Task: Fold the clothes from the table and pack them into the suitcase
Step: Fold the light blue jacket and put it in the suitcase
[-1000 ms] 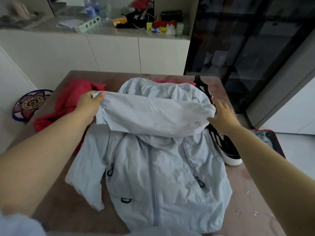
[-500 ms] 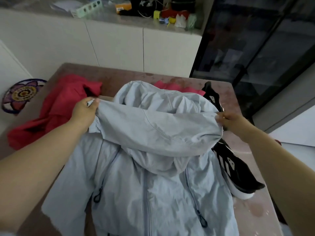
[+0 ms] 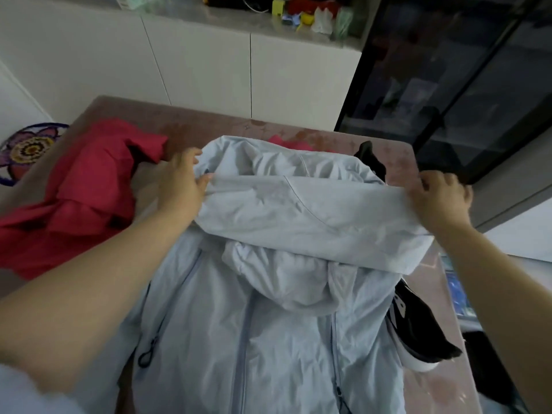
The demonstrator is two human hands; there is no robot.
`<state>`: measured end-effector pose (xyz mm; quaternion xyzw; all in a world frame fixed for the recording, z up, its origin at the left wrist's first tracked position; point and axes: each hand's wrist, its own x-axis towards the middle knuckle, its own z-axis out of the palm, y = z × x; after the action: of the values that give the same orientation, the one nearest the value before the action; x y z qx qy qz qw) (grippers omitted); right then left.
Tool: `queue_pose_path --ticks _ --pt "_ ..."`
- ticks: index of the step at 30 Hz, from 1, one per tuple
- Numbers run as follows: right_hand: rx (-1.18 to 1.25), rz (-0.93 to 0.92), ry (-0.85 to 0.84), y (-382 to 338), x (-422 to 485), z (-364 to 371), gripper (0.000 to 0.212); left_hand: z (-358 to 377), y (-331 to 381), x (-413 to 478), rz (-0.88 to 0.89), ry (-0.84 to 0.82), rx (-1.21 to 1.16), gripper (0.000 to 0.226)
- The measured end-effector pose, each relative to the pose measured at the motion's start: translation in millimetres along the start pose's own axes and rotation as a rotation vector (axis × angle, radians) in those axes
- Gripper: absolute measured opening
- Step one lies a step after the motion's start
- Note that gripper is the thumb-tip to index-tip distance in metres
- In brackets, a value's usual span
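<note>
Jacket (image 3: 268, 339), one, pale blue and hooded, lies zip-side up on the surface (image 3: 209, 124). Its long axis runs from the bottom of the frame toward the upper middle, with the hood at the far end. A folded band of its fabric stretches crosswise, left to right, over the collar. My two hands hold that band. My left hand (image 3: 182, 186) has its fingers and thumb curled round the left end, and my right hand (image 3: 439, 201) grips the right end with bent fingers. Red clothing (image 3: 74, 198) is heaped at the left of the frame, and another strip of red shows beyond the hood. One black-and-white shoe (image 3: 418, 333) lies at the right, partly under the jacket's edge.
</note>
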<state>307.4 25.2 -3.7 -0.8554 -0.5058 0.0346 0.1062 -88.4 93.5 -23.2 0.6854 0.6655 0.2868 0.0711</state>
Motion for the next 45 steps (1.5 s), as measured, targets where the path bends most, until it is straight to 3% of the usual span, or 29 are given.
queue_pose_path --ticks 3,5,8,12,17,20,22,25,28,31,35,39,42,45 --pt "0.001 -0.286 -0.075 -35.6 -46.2 23.9 0.070 17.3 8.2 -16.5 0.455 -0.072 0.099 0.043" --pt "-0.040 -0.476 -0.174 -54.0 -78.5 42.2 0.080 31.6 16.3 -35.5 0.582 -0.274 0.201 0.060" --pt "-0.105 -0.545 -0.280 -53.2 -92.8 70.4 0.080 48.9 10.1 -51.8 0.455 -0.536 0.385 0.073" --pt "-0.149 -0.449 -0.356 -45.7 -89.3 79.4 0.088 57.6 -5.7 -47.2 0.330 -0.667 0.429 0.072" --pt "-0.146 -0.488 -0.364 -70.4 -109.9 69.3 0.079 35.1 -14.4 -52.8 0.386 -0.536 0.363 0.070" --pt "-0.147 -0.503 -0.346 -86.5 -124.0 71.3 0.089 7.0 -45.2 -62.7 0.190 -0.293 0.168 0.067" --pt "-0.108 -0.561 -0.329 -105.4 -140.3 70.5 0.096 -13.1 -77.9 -77.3 -0.016 -0.224 0.152 0.065" --pt "-0.085 -0.681 -0.384 -135.7 -169.7 73.2 0.095 -42.0 -125.8 -113.2 -0.203 -0.327 0.199 0.075" --pt "-0.096 -0.723 -0.418 -155.9 -189.7 80.1 0.099 -66.0 -162.9 -150.7 -0.209 -0.421 0.255 0.075" --pt "-0.125 -0.763 -0.443 -172.8 -210.2 82.4 0.096 -86.7 -180.8 -175.4 -0.248 -0.414 0.241 0.080" --pt "-0.148 -0.899 -0.528 -197.3 -253.1 83.9 0.074 -99.7 -194.4 -201.8 -0.317 -0.451 0.222 0.098" --pt "-0.083 -1.005 -0.638 -223.3 -296.4 87.9 0.076 -106.5 -201.0 -222.6 -0.430 -0.523 0.112 0.080" --pt "-0.045 -1.052 -0.743 -239.4 -331.3 91.5 0.077 -118.7 -199.0 -231.0 -0.497 -0.532 -0.168 0.073" --pt "-0.054 -1.002 -0.729 -251.3 -366.3 92.4 0.083 -131.1 -188.2 -231.9 -0.425 -0.562 -0.228 0.027"
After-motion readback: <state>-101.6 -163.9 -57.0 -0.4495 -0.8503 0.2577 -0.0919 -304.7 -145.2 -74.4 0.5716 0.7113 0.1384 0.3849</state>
